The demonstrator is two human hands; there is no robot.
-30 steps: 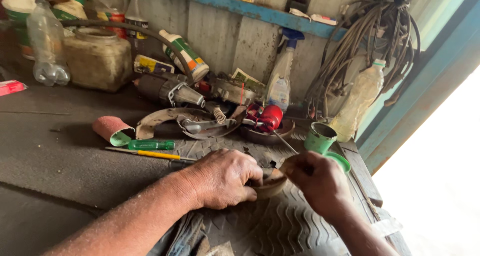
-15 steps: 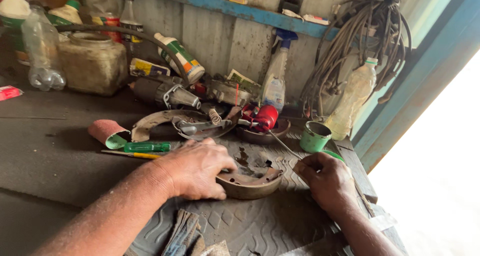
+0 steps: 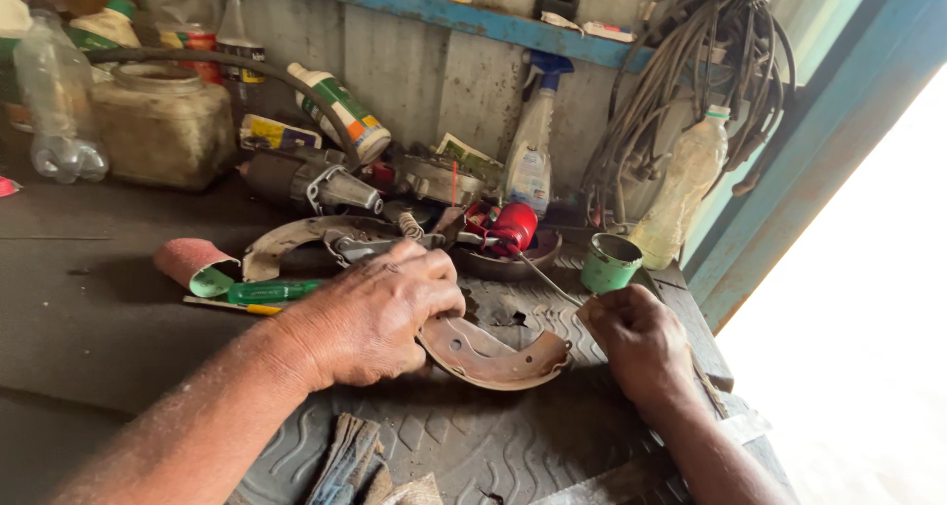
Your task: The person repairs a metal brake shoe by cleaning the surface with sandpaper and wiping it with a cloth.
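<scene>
Since the earlier frames the left hand (image 3: 380,313) has slid further over the curved brake shoe (image 3: 493,352), now covering its left end, while the right hand (image 3: 636,337) has drawn a little away from the shoe toward three o'clock and sits closed in a fist. That left hand lies palm down with its fingers curled over the shoe's rusty rim, pinning it flat against the grooved rubber mat (image 3: 493,436); the grip is a narrow clamp on the metal. Whether the right fist pinches anything cannot be told, though a thin pale edge shows at its knuckles. At the middle of the bench (image 3: 79,327) lies the shoe, its free end pointing toward four o'clock and stopping just short of the right hand. At twelve o'clock from the shoe lies a shallow metal dish (image 3: 498,253) with a red can (image 3: 513,227) in it, and a second brake shoe (image 3: 296,241) curves away at ten o'clock behind the left knuckles. A green-handled screwdriver (image 3: 271,290) and a roll of sandpaper (image 3: 192,265) lie at nine o'clock, touching the left wrist's side of the bench. A small green tin (image 3: 610,261) stands at one o'clock, near the right hand, with a pale plastic bottle (image 3: 681,194) just behind it and a spray bottle (image 3: 533,150) against the corrugated wall. A folded rag (image 3: 345,461) lies at six o'clock on the mat.
</scene>
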